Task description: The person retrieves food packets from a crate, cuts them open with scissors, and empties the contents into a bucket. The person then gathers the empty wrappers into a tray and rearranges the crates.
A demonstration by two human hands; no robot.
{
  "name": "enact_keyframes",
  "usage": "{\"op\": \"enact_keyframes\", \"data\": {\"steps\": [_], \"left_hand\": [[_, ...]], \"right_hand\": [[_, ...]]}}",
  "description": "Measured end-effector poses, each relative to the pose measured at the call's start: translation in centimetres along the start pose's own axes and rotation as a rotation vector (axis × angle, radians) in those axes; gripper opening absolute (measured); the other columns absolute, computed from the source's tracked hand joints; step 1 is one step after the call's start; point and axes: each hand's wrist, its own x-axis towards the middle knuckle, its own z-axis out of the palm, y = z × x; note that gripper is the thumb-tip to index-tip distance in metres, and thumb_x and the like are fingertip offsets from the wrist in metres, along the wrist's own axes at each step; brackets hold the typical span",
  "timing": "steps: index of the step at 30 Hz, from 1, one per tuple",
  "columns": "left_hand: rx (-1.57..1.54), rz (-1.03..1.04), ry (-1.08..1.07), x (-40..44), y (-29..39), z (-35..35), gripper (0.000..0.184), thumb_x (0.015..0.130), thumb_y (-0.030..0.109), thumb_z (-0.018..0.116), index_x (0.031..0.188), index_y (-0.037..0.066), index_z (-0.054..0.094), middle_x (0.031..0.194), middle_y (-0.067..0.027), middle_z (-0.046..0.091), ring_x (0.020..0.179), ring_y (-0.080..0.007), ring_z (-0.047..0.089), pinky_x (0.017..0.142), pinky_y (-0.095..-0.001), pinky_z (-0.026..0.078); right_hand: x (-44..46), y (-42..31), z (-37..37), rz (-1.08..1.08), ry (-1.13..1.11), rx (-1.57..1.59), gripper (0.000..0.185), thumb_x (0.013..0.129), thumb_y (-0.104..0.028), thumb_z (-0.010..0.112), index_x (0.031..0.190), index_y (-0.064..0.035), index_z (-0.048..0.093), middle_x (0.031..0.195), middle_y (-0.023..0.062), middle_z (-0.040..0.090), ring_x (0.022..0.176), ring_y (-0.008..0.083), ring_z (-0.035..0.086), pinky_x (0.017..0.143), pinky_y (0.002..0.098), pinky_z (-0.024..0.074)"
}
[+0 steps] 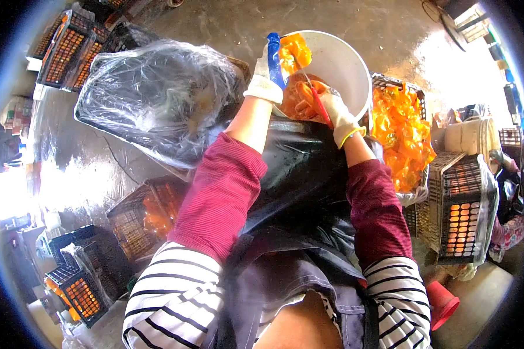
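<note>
My left hand (266, 78), in a white glove with a blue strip along its edge, is closed around a glossy orange piece (296, 52) that looks like bell pepper. It is held over the white bucket (355, 70). My right hand (336, 113), in a white glove with a yellow cuff edge, grips a knife (319, 104) by its red handle. The thin blade points up toward the orange piece and seems to touch it. Reddish-orange scraps (297, 96) lie inside the bucket, below my hands and partly hidden by them.
To the right stands a crate of glossy orange pieces (399, 134), with a black crate (463, 203) beyond it. A plastic-covered container (157, 93) is on the left. More crates (75, 49) and a red container (443, 305) stand around. A person (509, 203) is at the far right.
</note>
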Motion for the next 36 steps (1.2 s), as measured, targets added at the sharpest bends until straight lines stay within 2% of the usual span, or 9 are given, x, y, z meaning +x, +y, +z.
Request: {"op": "enact_keyframes", "data": {"steps": [5, 13, 15, 19, 23, 27, 31, 35, 36], "left_hand": [[0.675, 0.182, -0.080, -2.6, 0.9, 1.1, 0.036, 0.084, 0.024, 0.066, 0.113, 0.002, 0.057, 0.104, -0.0081, 0.062, 0.094, -0.0186, 0.060, 0.084, -0.0306, 0.050], [0.741, 0.096, -0.054, 0.2, -1.9, -1.5, 0.035, 0.088, 0.029, 0.059, 0.104, -0.002, 0.062, 0.091, -0.0136, 0.066, 0.083, -0.0220, 0.061, 0.071, -0.0337, 0.047], [1.008, 0.212, -0.018, -1.6, -0.5, 0.5, 0.037, 0.087, 0.031, 0.061, 0.105, -0.002, 0.062, 0.092, -0.0142, 0.066, 0.085, -0.0230, 0.061, 0.073, -0.0360, 0.047], [1.148, 0.238, -0.098, 0.7, -2.3, -1.8, 0.040, 0.086, 0.032, 0.063, 0.105, -0.003, 0.061, 0.091, -0.0151, 0.066, 0.084, -0.0220, 0.061, 0.072, -0.0336, 0.048], [0.838, 0.122, -0.047, -0.6, -0.8, -0.1, 0.035, 0.087, 0.021, 0.062, 0.112, -0.002, 0.058, 0.095, -0.0099, 0.066, 0.084, -0.0168, 0.063, 0.072, -0.0267, 0.052], [1.407, 0.097, 0.038, -2.1, 0.9, 2.0, 0.036, 0.084, 0.020, 0.061, 0.113, -0.001, 0.058, 0.104, -0.0158, 0.065, 0.093, -0.0233, 0.062, 0.080, -0.0334, 0.048], [1.535, 0.213, 0.134, -2.1, 1.7, 1.4, 0.034, 0.079, 0.024, 0.063, 0.110, 0.010, 0.063, 0.097, -0.0161, 0.066, 0.090, -0.0286, 0.064, 0.080, -0.0378, 0.048], [0.665, 0.330, -0.012, -1.4, 0.7, 0.6, 0.027, 0.082, 0.017, 0.060, 0.105, 0.005, 0.065, 0.098, -0.0129, 0.067, 0.092, -0.0241, 0.063, 0.079, -0.0312, 0.050], [0.926, 0.309, -0.073, -1.3, 1.6, 0.4, 0.024, 0.084, 0.015, 0.060, 0.105, 0.003, 0.063, 0.103, -0.0092, 0.064, 0.094, -0.0230, 0.062, 0.081, -0.0306, 0.050]], "right_hand": [[2.6, 3.7, -0.7, -0.171, 0.083, 0.109, 0.034, 0.087, -0.025, 0.063, 0.114, -0.0048, 0.057, 0.087, 0.0074, 0.065, 0.072, 0.0127, 0.060, 0.065, 0.0258, 0.0496], [0.8, 2.5, -0.3, -0.129, 0.286, -0.146, 0.027, 0.083, -0.022, 0.067, 0.104, -0.0050, 0.064, 0.089, 0.0039, 0.065, 0.079, 0.0110, 0.057, 0.071, 0.0269, 0.0470], [-1.2, 0.1, 0.3, -0.044, 0.223, -0.024, 0.031, 0.083, -0.036, 0.065, 0.098, -0.0082, 0.064, 0.086, 0.0075, 0.065, 0.076, 0.0170, 0.059, 0.067, 0.0318, 0.0457], [-0.9, 0.0, 0.4, -0.229, 0.162, 0.190, 0.033, 0.082, -0.032, 0.067, 0.102, -0.0062, 0.065, 0.095, 0.0078, 0.066, 0.089, 0.0159, 0.057, 0.077, 0.0295, 0.0428], [-1.6, -1.2, -0.3, -0.072, 0.257, -0.199, 0.026, 0.084, -0.025, 0.065, 0.102, -0.0070, 0.064, 0.091, 0.0061, 0.066, 0.086, 0.0135, 0.059, 0.077, 0.0284, 0.0452], [-1.4, -1.3, -0.3, -0.126, 0.456, -0.451, 0.029, 0.085, -0.030, 0.062, 0.103, -0.0069, 0.063, 0.090, 0.0107, 0.066, 0.085, 0.0147, 0.060, 0.074, 0.0308, 0.0453], [-1.4, -0.9, -1.1, -0.122, 0.227, -0.250, 0.033, 0.087, -0.033, 0.061, 0.107, -0.0070, 0.059, 0.091, 0.0072, 0.066, 0.081, 0.0161, 0.063, 0.068, 0.0303, 0.0476], [-0.7, -0.8, -0.8, 0.074, 0.056, 0.224, 0.029, 0.088, -0.030, 0.062, 0.105, -0.0074, 0.060, 0.076, 0.0049, 0.065, 0.056, 0.0108, 0.060, 0.049, 0.0225, 0.0459], [-1.2, -1.1, -0.1, 0.000, 0.070, 0.298, 0.028, 0.088, -0.029, 0.062, 0.105, -0.0068, 0.059, 0.070, 0.0040, 0.063, 0.055, 0.0109, 0.059, 0.048, 0.0222, 0.0451]]}}
